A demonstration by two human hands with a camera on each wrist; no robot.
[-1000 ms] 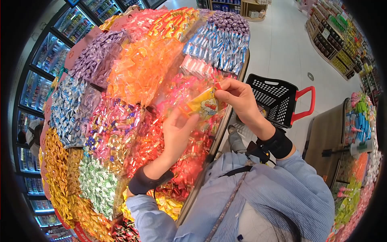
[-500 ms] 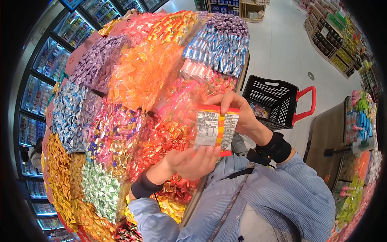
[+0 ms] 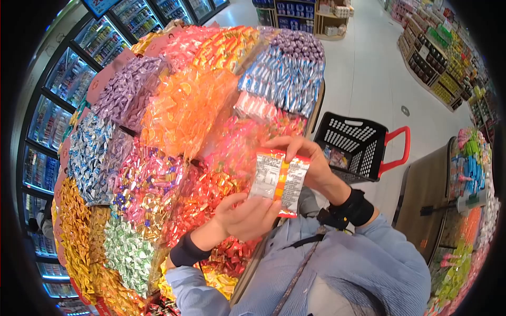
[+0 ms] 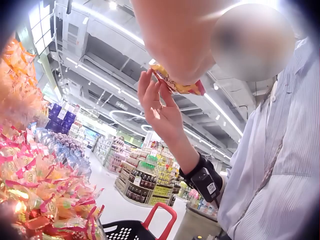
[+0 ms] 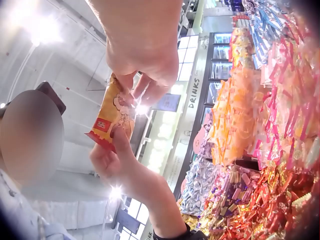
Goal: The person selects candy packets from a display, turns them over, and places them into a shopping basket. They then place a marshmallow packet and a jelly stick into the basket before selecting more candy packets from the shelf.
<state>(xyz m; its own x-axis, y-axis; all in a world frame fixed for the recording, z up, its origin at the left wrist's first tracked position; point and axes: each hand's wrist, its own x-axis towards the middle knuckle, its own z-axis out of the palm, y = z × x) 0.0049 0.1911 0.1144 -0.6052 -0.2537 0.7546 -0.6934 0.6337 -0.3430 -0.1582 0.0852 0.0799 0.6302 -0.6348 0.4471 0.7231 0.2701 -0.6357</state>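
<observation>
A small snack packet (image 3: 279,181) with red ends is held between both hands, its pale printed back and orange stripe facing up in the head view. Its yellow front with a cartoon figure shows in the right wrist view. My right hand (image 3: 311,160) pinches the upper end, thumb over the edge. The left hand (image 3: 245,216) grips the lower end; its fingers lie across the printed back, and its thumb (image 5: 120,137) presses the yellow front. Below the packet lie heaps of red-wrapped candies (image 3: 211,184) and pink-wrapped candies (image 3: 237,137).
The sloped candy display fills the left, with orange-wrapped candies (image 3: 184,105) and green-wrapped ones (image 3: 129,255). A black shopping basket (image 3: 348,139) with a red handle (image 3: 405,152) and a few packets inside stands on the floor at right. Drinks fridges (image 3: 66,76) line the far left.
The packet has turned over from its yellow front to its printed back, then shifted slightly down. My left hand has moved from its left side to its lower end.
</observation>
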